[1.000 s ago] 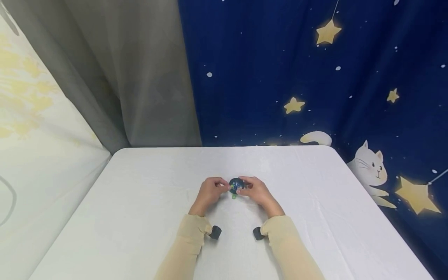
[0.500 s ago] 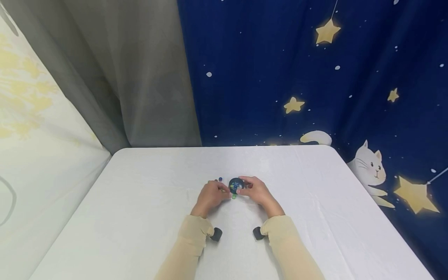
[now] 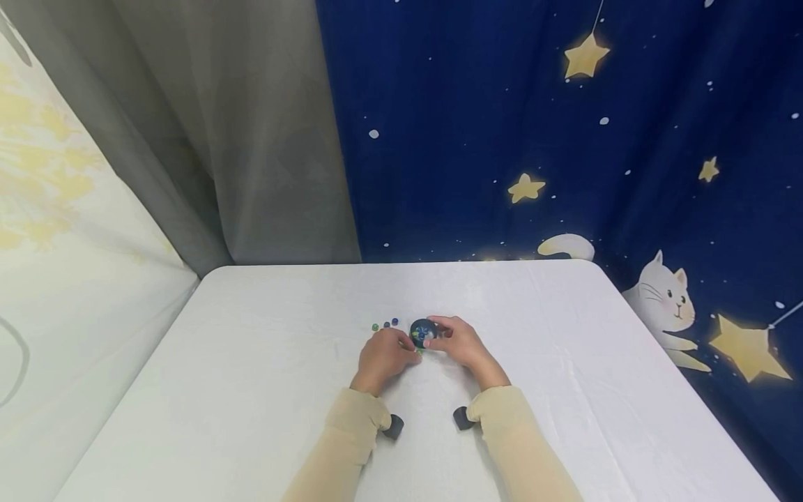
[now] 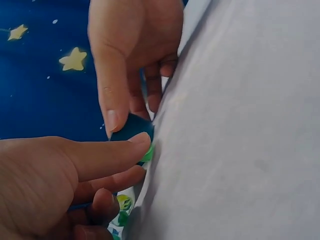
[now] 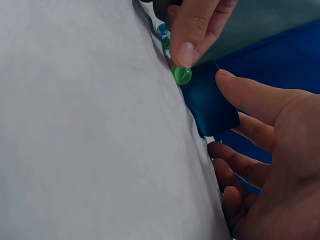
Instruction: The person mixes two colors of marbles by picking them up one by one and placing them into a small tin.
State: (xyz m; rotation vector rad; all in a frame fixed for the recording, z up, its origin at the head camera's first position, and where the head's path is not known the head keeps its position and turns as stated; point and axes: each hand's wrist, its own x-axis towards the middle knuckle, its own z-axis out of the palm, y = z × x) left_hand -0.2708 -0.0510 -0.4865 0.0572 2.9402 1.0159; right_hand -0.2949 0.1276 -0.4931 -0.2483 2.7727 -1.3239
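My right hand (image 3: 462,341) grips a small dark-blue round cup (image 5: 207,102) on the table, its thumb on the near side. In the head view, small coloured pieces that look like marbles show inside it. Just in front of the cup, my left hand (image 3: 384,354) pinches a green glass marble (image 5: 181,75) between thumb and index finger, close to the tabletop. The same green marble (image 4: 147,154) is partly covered by the left thumb in the left wrist view. Beyond the left knuckles lie a green marble (image 3: 375,327) and two blue marbles (image 3: 395,321).
A white cloth covers the table (image 3: 282,335). Behind it hang a grey curtain (image 3: 276,139) and a blue starry curtain (image 3: 452,139). Black wrist cameras (image 3: 463,418) stick out from both sleeves.
My left hand has moved from the cup's left rim down toward me, to the green marble in front. Loose marbles behind it have come into view. The right hand and cup stay put.
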